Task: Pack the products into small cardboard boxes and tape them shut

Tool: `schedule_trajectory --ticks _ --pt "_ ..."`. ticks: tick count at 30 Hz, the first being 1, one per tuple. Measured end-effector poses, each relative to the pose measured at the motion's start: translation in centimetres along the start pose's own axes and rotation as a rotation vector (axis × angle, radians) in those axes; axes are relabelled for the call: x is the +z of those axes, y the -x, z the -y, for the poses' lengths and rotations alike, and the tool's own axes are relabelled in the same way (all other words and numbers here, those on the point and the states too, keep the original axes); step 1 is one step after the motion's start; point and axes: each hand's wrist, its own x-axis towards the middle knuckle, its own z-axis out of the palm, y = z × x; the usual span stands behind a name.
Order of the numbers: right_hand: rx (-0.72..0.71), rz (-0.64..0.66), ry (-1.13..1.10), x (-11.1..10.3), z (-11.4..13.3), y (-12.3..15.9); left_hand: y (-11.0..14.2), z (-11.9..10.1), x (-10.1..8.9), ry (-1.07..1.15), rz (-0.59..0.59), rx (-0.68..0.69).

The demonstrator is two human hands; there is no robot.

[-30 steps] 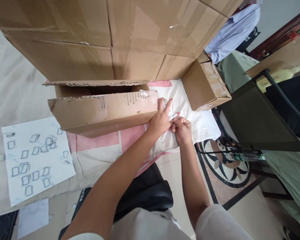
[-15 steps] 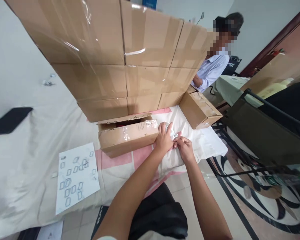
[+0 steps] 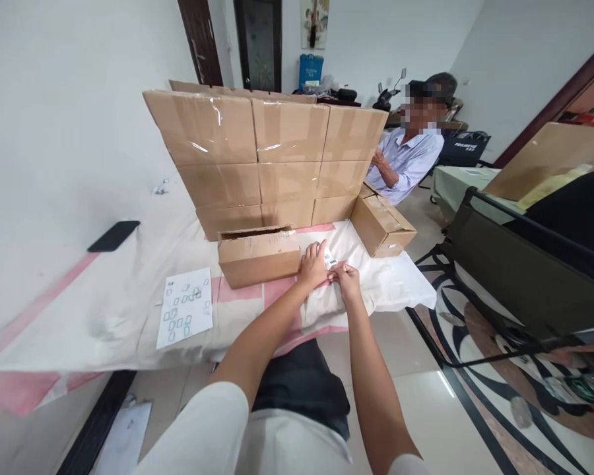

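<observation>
Foremost, right of the open carton (image 3: 260, 260), the right hand (image 3: 348, 280) is holding thumb and fingertips together, any grip being indiscernible. Nearer the carton, the left hand (image 3: 313, 266) is holding its fingers spread; a small white piece (image 3: 329, 256) is lying beside both hands. Behind the carton, taped boxes (image 3: 290, 132) are standing stacked.

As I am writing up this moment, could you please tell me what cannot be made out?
All in the head view:
- White item: too small to identify, seemingly partly covered by the left hand.
- Anything pinched in the right hand: too small, hidden by its fingers.
- Box interior: mostly hidden by its front wall.
- Anything the co-worker holds: hidden behind the box stack.
</observation>
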Motion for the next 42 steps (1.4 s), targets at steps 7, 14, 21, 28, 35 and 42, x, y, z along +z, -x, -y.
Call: schedule_trajectory --ticks 7,14,21,28,35,42 --pt "-0.047 0.043 0.03 -0.6 -1.0 0.1 0.3 -0.1 0.1 -0.037 0.012 -0.007" --pt "-0.222 0.039 0.038 -1.2 -0.8 1.4 0.1 0.1 0.1 0.053 -0.046 0.043" --pt "-0.282 0.027 0.137 -1.5 -0.8 1.6 1.4 0.7 -1.2 0.272 -0.07 0.28" --pt "-0.302 0.073 0.266 -0.9 0.0 2.1 1.0 1.8 -0.8 0.411 -0.098 0.295" --pt "-0.305 0.09 0.378 0.0 0.6 2.1 1.7 1.6 -2.0 0.428 -0.183 0.309" --pt "-0.361 0.003 0.456 0.3 1.2 2.5 7.8 1.2 -11.3 0.357 -0.456 0.579"
